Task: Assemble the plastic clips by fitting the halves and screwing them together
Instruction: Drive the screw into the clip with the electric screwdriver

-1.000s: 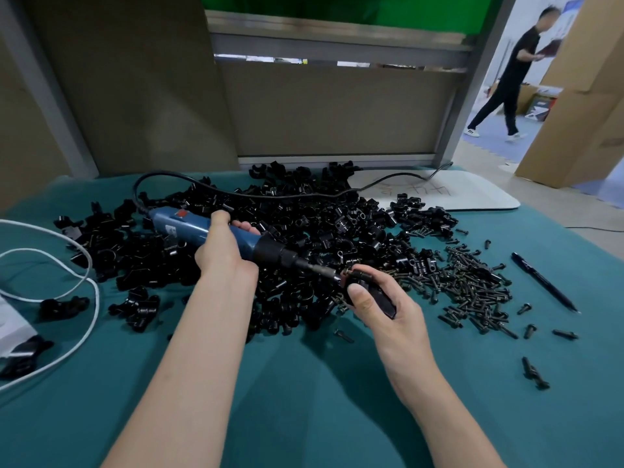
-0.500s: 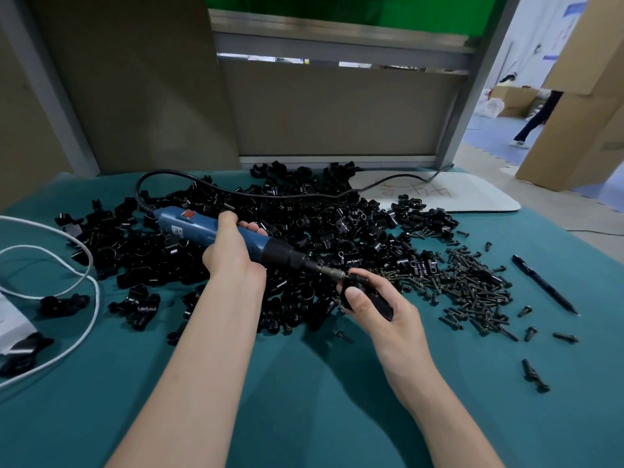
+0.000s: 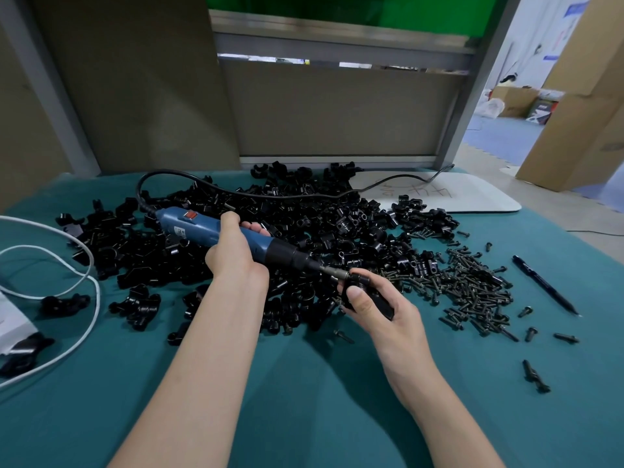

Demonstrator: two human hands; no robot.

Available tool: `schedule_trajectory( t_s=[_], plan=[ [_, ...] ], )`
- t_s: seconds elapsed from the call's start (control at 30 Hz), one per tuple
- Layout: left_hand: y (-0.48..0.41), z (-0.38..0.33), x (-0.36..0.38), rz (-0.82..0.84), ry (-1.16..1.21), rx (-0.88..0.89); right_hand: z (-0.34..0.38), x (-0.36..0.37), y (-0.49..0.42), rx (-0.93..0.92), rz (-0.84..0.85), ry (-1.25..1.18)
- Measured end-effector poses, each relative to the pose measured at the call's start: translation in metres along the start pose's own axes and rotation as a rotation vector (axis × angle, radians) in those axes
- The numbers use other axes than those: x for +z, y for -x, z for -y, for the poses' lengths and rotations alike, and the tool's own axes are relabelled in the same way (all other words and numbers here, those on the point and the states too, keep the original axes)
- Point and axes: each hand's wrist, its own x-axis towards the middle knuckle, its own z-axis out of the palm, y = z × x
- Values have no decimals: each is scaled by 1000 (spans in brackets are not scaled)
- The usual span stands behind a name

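Clip: a black plastic clip is held just above the desk, in front of the big pile; its long axis slants from the bit end, up-left, down to the right across the palm.
Right hand: the right hand grips the clip, with the thumb pressed on its near side and the fingers curled round behind.
Screwdriver: a blue electric screwdriver lies along a line from upper left to lower right, with its bit pointing down-right and the tip meeting the top end of the clip.
Left hand: the left hand is wrapped round the screwdriver's barrel, just behind the black nose.
Cord: a black cord loops from the tool's tail over the pile toward the back right.
Pile: loose clip halves are heaped behind and under both hands.
Screws: a scatter of dark screws lies right of the right hand; one loose screw is just beside the wrist.
Other things: a pen lies far right, a white cable far left and a white board at the back.
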Motion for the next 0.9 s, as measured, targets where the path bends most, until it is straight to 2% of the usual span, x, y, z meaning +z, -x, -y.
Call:
schedule_trajectory(
  t_s=[0.67,0.8,0.9],
  plan=[
    [1,3,1,-29,9,16,3,0,1,-7,11,-51],
    [-1,2,-1,-80,-24,-16,9,0,3,-62,-7,114],
    [-2,1,-4,-116,-21,-44,12,3,6,-83,18,150]
  ],
)
